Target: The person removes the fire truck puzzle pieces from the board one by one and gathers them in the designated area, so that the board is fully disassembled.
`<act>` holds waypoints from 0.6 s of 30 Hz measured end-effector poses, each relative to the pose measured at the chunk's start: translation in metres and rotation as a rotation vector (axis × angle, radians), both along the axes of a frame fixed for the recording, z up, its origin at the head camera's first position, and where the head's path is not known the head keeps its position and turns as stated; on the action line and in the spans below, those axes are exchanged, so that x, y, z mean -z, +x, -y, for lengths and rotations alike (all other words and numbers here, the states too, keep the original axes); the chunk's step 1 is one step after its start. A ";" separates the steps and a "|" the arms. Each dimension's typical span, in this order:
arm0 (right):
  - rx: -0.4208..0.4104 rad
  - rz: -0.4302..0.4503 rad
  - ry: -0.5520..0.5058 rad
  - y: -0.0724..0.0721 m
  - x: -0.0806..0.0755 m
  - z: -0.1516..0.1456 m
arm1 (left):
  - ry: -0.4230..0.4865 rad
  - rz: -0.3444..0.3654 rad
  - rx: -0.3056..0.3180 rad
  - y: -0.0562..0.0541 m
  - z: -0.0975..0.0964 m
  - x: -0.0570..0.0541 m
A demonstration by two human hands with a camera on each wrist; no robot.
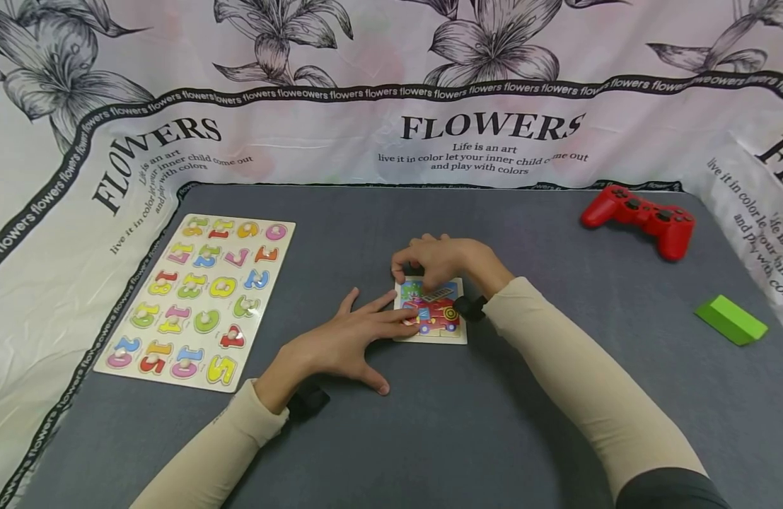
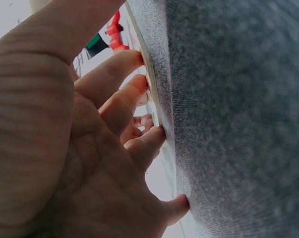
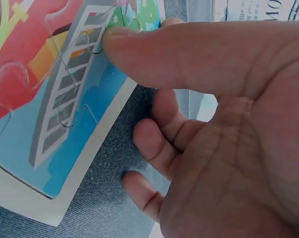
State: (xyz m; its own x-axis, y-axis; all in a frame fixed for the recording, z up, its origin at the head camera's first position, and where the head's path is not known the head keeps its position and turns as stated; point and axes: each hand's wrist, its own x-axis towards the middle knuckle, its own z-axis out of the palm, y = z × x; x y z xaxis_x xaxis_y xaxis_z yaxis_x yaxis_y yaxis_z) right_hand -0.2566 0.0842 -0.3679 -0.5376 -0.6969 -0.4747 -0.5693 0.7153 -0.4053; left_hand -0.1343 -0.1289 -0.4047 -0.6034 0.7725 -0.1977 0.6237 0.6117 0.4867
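A small jigsaw puzzle (image 1: 443,316) lies flat on the grey table, showing a red fire truck with a ladder inside a pale frame. Its pieces sit together in the frame. My left hand (image 1: 346,343) is spread out at its left side, with fingertips on its edge and thumb on the table. Over the top edge is my right hand (image 1: 443,258), its thumb (image 3: 144,54) pressing on the picture near the ladder's upper end. The other right fingers (image 3: 149,139) bend loosely beyond the frame's edge, holding nothing.
At the left lies a pale board (image 1: 196,302) with several colourful number pieces. A red game controller (image 1: 639,218) is at the back right, and a green block (image 1: 731,319) lies nearer the right edge. Flower-printed sheeting (image 1: 340,141) borders the table.
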 end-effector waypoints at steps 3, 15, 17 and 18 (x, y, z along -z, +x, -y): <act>-0.004 0.000 0.002 0.000 0.000 0.000 | 0.004 0.000 0.000 0.000 0.000 0.000; 0.021 0.003 -0.268 0.003 0.019 -0.025 | 0.009 0.007 -0.002 0.000 0.000 -0.002; 0.042 -0.013 -0.343 0.006 0.027 -0.033 | 0.009 0.008 -0.002 0.001 0.000 -0.002; 0.051 -0.026 -0.377 0.008 0.031 -0.036 | 0.008 0.009 -0.003 0.001 0.000 -0.002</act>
